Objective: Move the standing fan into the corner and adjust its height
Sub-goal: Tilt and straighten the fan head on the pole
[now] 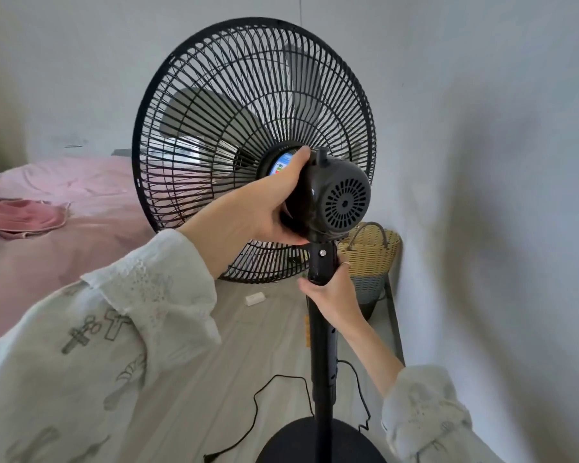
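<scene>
Plainly the standing fan (253, 152) stands near the wall, beside a woven basket (370, 250), its base on the floor; the left hand (274, 203) is wrapped round the motor housing to steady the head, while the right hand (333, 290) clasps the pole's neck (321, 262), likely to set height

pink bed (81, 235) | woven basket (370, 252) by wall | white adapter (255, 299) on floor
</scene>
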Demonstrator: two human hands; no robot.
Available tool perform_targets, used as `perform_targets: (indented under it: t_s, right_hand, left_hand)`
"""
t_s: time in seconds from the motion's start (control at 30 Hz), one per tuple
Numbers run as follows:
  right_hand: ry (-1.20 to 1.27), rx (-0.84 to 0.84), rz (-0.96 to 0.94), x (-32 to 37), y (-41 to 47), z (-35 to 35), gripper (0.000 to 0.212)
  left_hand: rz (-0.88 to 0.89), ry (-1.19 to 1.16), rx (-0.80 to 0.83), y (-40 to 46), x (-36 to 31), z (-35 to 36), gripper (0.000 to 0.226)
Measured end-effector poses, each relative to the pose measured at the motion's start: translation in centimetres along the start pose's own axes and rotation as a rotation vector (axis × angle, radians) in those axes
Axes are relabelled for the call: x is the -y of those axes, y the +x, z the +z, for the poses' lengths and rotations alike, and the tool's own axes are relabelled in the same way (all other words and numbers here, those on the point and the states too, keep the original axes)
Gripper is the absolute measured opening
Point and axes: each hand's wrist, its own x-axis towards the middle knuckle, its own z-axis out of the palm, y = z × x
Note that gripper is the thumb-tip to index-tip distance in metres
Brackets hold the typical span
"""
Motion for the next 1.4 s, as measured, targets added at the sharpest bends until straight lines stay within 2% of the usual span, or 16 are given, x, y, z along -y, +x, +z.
perform_targets:
  t_s: [0.1, 0.27, 0.37, 0.5, 0.57, 0.87, 0.97, 1.03, 1.2, 1.3, 1.4]
  right_hand:
    - [-0.009, 0.030, 0.018, -0.1, 0.5, -0.4, 0.050]
    - [-0.016, 0.121, 0.024, -0.2, 1.5, -0.9, 0.050]
    - [-0.023, 0.159, 0.025, -0.1, 2.1, -1.1, 0.047]
    - [-0.039, 0.230, 0.041, -0.1, 3.2, -1.9, 0.043]
    - [-0.022, 0.254, 0.095, -0.3, 3.6, -2.3, 0.048]
    - [0.048, 0.231, 0.128, -0.6, 3.4, -3.2, 0.054]
    - [0.045, 0.257, 0.203, -1.4, 2.4, -3.2, 0.059]
    - [0.008, 0.254, 0.264, -2.8, 1.2, -3.3, 0.058]
    - [-0.115, 0.202, 0.329, -6.0, -1.3, -3.1, 0.049]
    - [-0.064, 0.182, 0.301, -7.2, -2.1, -2.8, 0.042]
    - [-0.044, 0.145, 0.291, -8.7, -2.8, -2.2, 0.045]
  left_hand:
    - [0.020, 0.056, 0.008, -0.3, 0.2, 0.0, 0.074]
    - [0.001, 0.284, 0.011, -0.5, 0.9, -0.1, 0.091]
    - [0.062, 0.284, -0.042, -0.6, 1.4, 0.0, 0.080]
    - [0.141, 0.267, -0.085, 0.0, 2.3, 0.7, 0.078]
    - [0.183, 0.283, -0.100, 0.3, 2.9, 1.2, 0.069]
    - [0.376, 0.586, -0.148, 1.4, 5.7, 2.1, 0.044]
    - [0.453, 0.673, -0.193, 2.2, 7.8, 2.2, 0.069]
    - [0.558, 0.714, -0.224, 2.7, 9.5, 1.9, 0.075]
    - [0.858, 0.790, -0.326, 3.4, 14.4, 0.3, 0.061]
    - [0.888, 0.822, -0.245, 4.2, 18.4, -0.1, 0.050]
    - [0.771, 0.842, -0.168, 6.1, 23.2, -1.1, 0.048]
